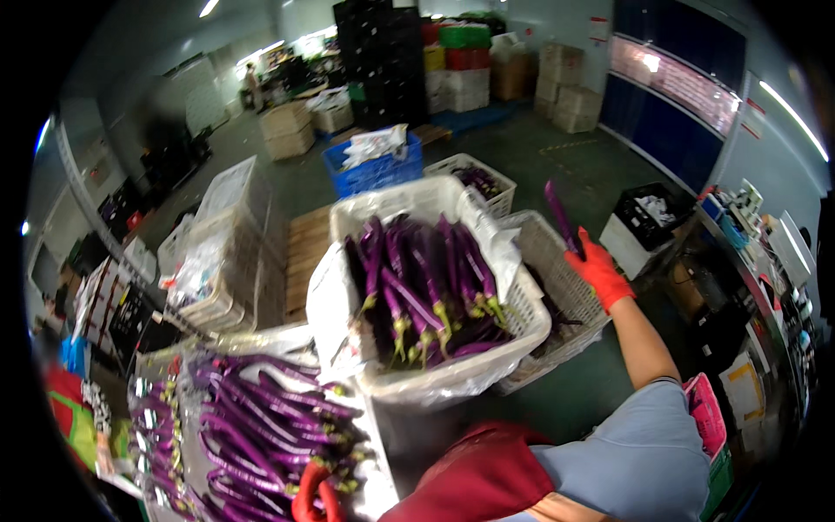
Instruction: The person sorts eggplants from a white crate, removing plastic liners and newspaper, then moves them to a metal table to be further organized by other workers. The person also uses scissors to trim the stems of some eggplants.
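Note:
Raised at the right, my right hand [598,268] in a red glove grips a long purple eggplant [558,209], which points up and away. It is above a pale plastic crate [570,300] with dark eggplants partly seen inside. My left hand [315,494], also red-gloved, rests at the lower edge by the stem ends of eggplants [261,426] lying on a pale table. Its fingers are curled; what they hold is hidden. Between my hands, a white crate [531,326] lined with plastic holds many eggplants [417,270], stems toward me.
Wrapped eggplants [156,435] line the table's left side. Stacked white crates [230,261] stand at the left beside a wooden pallet [306,252]. Beyond are a blue crate [370,178] and another eggplant crate [487,196]. A cluttered workbench [748,270] runs along the right.

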Demonstrator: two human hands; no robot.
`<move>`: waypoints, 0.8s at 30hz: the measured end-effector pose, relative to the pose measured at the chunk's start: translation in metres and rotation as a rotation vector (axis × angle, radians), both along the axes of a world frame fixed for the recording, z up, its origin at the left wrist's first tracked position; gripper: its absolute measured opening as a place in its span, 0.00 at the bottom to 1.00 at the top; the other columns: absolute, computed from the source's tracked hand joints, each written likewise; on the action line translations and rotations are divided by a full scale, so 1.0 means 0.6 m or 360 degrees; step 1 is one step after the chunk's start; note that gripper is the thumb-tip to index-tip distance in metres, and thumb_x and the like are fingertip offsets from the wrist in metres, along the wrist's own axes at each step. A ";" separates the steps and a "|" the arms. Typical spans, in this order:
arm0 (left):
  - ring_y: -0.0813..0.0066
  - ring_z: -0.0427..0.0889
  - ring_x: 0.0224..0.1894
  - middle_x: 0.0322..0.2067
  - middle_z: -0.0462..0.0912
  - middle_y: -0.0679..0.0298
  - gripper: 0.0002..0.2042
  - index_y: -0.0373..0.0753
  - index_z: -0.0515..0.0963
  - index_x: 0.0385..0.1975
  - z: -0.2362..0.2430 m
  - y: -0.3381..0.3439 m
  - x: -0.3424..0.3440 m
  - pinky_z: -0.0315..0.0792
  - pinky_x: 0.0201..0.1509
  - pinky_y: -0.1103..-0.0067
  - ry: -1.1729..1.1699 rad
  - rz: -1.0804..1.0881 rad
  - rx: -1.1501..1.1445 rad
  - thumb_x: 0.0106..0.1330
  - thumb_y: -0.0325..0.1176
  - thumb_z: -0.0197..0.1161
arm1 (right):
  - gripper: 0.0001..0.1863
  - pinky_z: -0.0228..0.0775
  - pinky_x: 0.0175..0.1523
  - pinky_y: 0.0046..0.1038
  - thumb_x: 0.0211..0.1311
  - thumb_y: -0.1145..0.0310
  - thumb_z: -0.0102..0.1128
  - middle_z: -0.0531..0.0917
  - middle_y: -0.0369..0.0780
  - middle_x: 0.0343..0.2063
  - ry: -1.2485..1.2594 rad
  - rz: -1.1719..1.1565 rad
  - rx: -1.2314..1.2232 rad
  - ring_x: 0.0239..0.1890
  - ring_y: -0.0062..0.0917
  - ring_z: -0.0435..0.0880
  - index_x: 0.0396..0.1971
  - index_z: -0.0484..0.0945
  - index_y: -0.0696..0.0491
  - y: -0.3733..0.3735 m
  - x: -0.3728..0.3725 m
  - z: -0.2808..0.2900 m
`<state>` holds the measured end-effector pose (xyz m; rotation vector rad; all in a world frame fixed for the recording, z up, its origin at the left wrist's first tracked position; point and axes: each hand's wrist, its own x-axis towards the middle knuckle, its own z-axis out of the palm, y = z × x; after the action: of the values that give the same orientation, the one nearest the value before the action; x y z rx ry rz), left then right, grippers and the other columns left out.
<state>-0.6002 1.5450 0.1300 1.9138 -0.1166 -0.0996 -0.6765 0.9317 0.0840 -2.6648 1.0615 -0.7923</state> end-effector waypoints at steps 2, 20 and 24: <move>0.83 0.74 0.29 0.39 0.82 0.63 0.12 0.36 0.77 0.48 0.044 -0.006 -0.005 0.66 0.27 0.89 -0.0313 0.0182 -0.0152 0.67 0.28 0.56 | 0.40 0.58 0.61 0.38 0.56 0.46 0.55 0.71 0.53 0.53 0.0028 -0.0098 0.0345 0.57 0.46 0.67 0.65 0.55 0.50 0.034 0.037 0.035; 0.56 0.65 0.59 0.58 0.67 0.47 0.34 0.33 0.61 0.61 -0.014 0.083 0.117 0.59 0.62 0.68 -0.0020 0.0850 0.1132 0.62 0.53 0.57 | 0.17 0.70 0.53 0.29 0.58 0.70 0.53 0.80 0.46 0.44 -0.0412 0.2745 0.1401 0.47 0.35 0.79 0.47 0.74 0.60 0.636 0.369 -0.007; 0.56 0.65 0.60 0.59 0.66 0.47 0.34 0.33 0.61 0.61 -0.023 0.067 0.132 0.59 0.62 0.68 0.0033 0.0813 0.1079 0.62 0.53 0.57 | 0.13 0.70 0.43 0.26 0.57 0.72 0.53 0.81 0.43 0.34 -0.0391 0.2607 0.1754 0.36 0.25 0.79 0.39 0.76 0.62 0.618 0.369 -0.036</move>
<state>-0.5211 1.5850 0.1159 2.5517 0.4778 0.2129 -0.4548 1.3025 0.0624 -1.4942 -0.6911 -0.0330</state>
